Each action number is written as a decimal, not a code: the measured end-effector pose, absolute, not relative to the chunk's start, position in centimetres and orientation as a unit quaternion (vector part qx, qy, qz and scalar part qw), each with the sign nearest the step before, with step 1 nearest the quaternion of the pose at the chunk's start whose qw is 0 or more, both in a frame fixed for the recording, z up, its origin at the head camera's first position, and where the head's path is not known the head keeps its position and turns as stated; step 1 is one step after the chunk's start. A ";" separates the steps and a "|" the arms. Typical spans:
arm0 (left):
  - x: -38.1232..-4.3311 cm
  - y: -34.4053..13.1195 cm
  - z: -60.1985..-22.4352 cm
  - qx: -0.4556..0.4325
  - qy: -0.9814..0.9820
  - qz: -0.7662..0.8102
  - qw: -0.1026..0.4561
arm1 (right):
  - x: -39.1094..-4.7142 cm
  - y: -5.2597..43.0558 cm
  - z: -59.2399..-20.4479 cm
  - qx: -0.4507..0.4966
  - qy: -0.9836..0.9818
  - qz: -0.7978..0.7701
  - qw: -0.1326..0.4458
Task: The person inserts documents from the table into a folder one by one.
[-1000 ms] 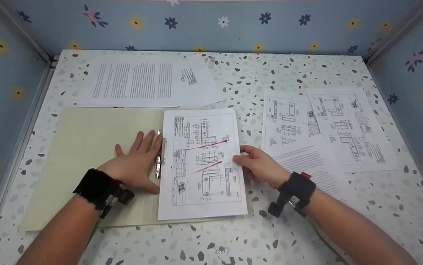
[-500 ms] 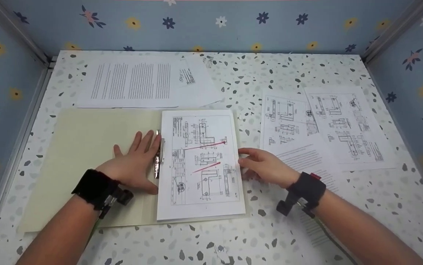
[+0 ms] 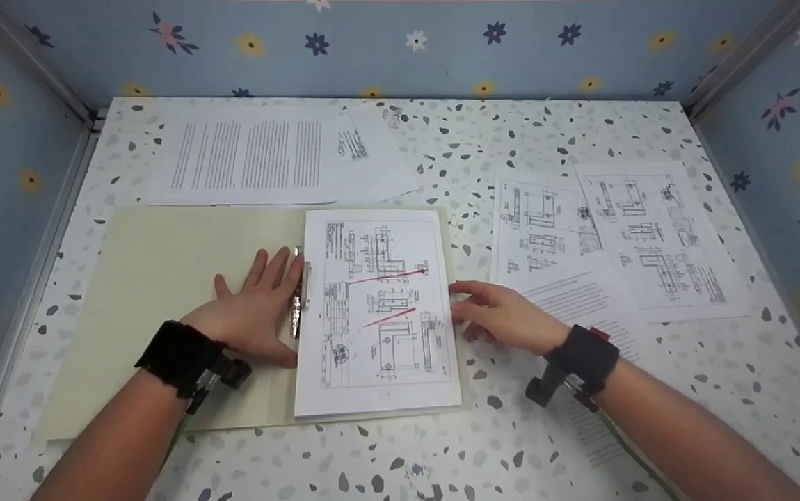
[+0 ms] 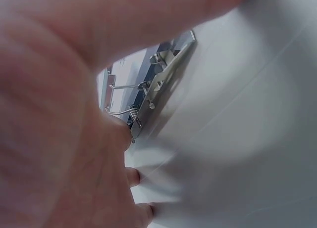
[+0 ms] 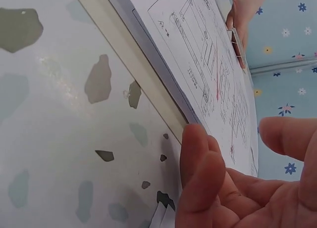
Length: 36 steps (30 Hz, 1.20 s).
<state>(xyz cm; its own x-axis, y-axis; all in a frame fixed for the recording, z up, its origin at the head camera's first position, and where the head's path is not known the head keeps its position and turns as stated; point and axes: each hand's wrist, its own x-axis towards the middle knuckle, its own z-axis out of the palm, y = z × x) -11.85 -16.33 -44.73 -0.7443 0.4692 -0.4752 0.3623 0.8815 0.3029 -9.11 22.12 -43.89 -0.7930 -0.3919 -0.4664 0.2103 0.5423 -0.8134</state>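
An open cream file folder (image 3: 156,278) lies on the table with a metal clip (image 3: 296,306) along its spine. On its right side rests a stack of white sheets (image 3: 400,396), the top one a technical drawing with two red arrows. My left hand (image 3: 254,313) lies spread on the folder's left cover, fingertips beside the clip. In the left wrist view, the clip mechanism (image 4: 143,87) shows its wires and a spring. My right hand (image 3: 501,313) is at the stack's right edge. In the right wrist view, its bent fingers (image 5: 198,159) are right at that edge, thumb apart from them.
Text pages (image 3: 247,153) lie behind the folder. To the right are loose drawing sheets (image 3: 692,278) and a text sheet (image 3: 567,299), partly under the right forearm. Blue flowered panels (image 3: 400,62) border the speckled table at the back and sides.
My right hand has shifted slightly right; its thumb overlapped the top sheet's edge earlier and is now at the edge. The left hand, folder and stack stay in place.
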 end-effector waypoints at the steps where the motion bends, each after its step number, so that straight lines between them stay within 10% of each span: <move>1: -11.9 -16.3 -44.7 0.224 0.929 0.095 0.278 | -9.1 22.2 -43.9 -0.054 0.821 -0.472 0.317; 36: -11.9 -16.3 -44.7 0.226 0.929 0.102 0.275 | -10.1 26.6 -41.9 -0.034 0.862 -0.443 0.245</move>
